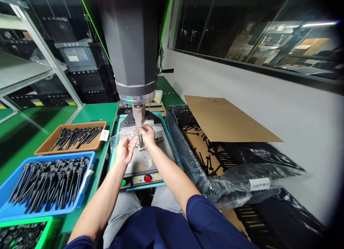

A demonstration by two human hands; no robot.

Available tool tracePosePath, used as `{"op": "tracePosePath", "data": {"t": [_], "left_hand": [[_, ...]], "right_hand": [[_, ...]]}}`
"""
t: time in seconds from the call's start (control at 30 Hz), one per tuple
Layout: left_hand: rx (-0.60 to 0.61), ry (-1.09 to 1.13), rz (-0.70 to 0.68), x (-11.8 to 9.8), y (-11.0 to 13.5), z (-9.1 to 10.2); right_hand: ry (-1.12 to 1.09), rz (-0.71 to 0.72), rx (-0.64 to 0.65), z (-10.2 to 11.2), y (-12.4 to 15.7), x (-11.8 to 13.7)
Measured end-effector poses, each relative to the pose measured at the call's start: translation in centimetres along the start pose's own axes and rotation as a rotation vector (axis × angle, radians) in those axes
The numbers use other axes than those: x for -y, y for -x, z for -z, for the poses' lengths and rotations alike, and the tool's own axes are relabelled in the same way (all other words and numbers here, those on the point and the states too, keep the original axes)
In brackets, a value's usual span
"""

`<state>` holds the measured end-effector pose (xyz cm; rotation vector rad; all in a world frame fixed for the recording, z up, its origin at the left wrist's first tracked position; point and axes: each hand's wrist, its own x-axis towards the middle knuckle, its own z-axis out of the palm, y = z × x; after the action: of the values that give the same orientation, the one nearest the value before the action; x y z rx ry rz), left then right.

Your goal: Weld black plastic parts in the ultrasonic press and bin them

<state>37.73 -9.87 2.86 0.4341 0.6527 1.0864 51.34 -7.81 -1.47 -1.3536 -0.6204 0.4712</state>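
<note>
R hand point(147, 134) fingers pinch a small part on the metal fixture point(140, 138) under the press horn point(139, 114), at the far end of the machine plate point(145, 159). L hand point(125, 150) fingers half-curled, loosely holding a clear bag point(122, 135) just beside it. Brown tray point(70, 137) and blue bin point(45, 184) of black pins sit on the worktop's point(88, 114) left side.

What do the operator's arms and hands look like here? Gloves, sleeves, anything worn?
Both hands are bare: no gloves, rings or watch visible on the left hand or right hand. Forearms are uncovered. Short dark navy blue sleeves end near the elbows, the left one barely in frame.
</note>
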Motion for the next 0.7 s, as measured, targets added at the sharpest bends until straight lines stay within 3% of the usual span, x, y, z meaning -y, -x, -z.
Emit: {"op": "tracePosePath", "data": {"t": [0.13,0.27,0.47,0.57,0.7], "left_hand": [[0.015,-0.010,-0.007,0.2,0.0,0.0],[0.022,-0.012,-0.018,0.3,-0.1,0.0],[0.024,-0.025,-0.029,0.3,-0.2,0.0],[0.014,-0.040,-0.026,0.4,-0.1,0.2],[0.017,-0.077,-0.019,0.6,-0.2,0.8]], "right_hand": [[0.038,0.087,0.045,0.2,-0.1,0.7],[0.030,-0.020,0.142,0.6,-0.6,1.2],[0.130,-0.035,0.037,0.2,0.3,1.2],[0.010,-0.051,0.092,0.5,0.8,0.8],[-0.392,-0.141,0.175,2.4,1.4,-0.2]]}}
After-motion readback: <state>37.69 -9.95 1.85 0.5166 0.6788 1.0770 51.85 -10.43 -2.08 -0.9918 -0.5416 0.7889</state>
